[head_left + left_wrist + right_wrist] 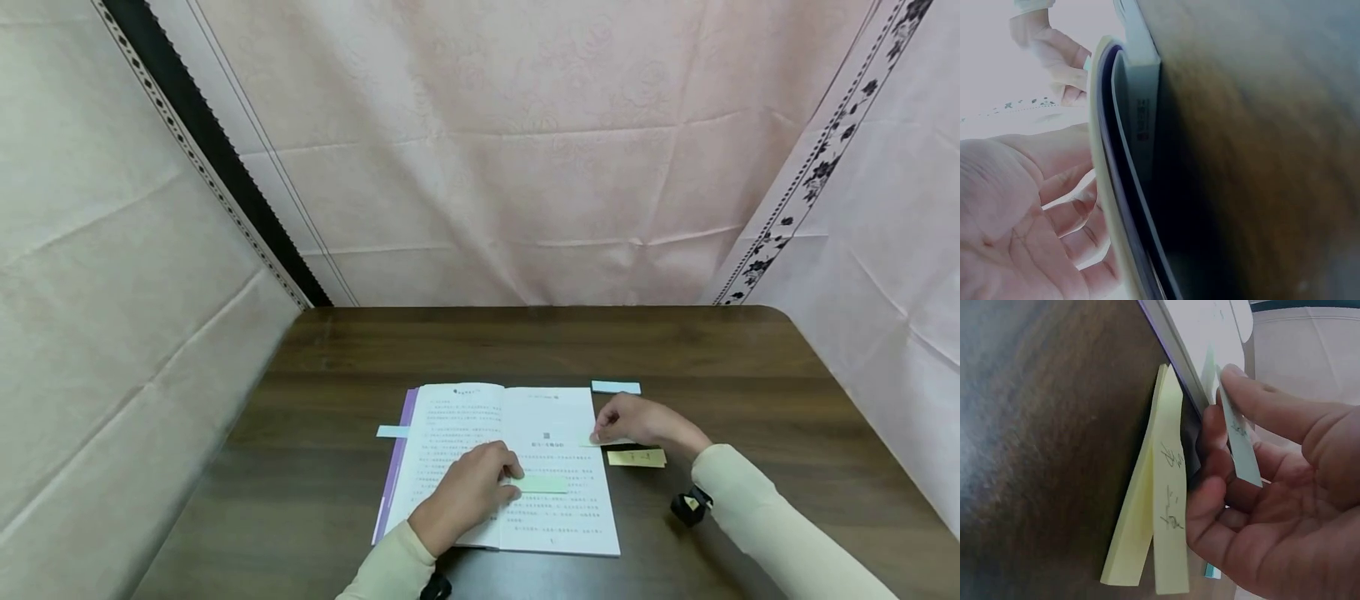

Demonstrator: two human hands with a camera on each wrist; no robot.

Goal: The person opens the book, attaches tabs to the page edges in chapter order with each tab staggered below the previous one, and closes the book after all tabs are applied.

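Note:
An open book (pixel 459 467) with a purple cover edge lies on the table. My right hand (pixel 637 419) is at its right edge, pinching a pale green sticky note (pixel 1239 445) between thumb and fingers. Handwriting shows on the note's outer end; its other end meets the page. My left hand (pixel 474 485) rests over the middle of the open pages. Its thumb and forefinger are at the left end of a green sticky strip (pixel 546 484) on the right page. In the left wrist view, the page edges hide its fingertips.
A yellow sticky-note pad (pixel 636 458) with handwriting lies right of the book, close below my right hand. A blue sticky pad (pixel 616 387) is by the top right corner. One blue tab (pixel 392 432) sticks out on the left. Cloth (pixel 510 192) hangs behind the wooden table (pixel 330 367).

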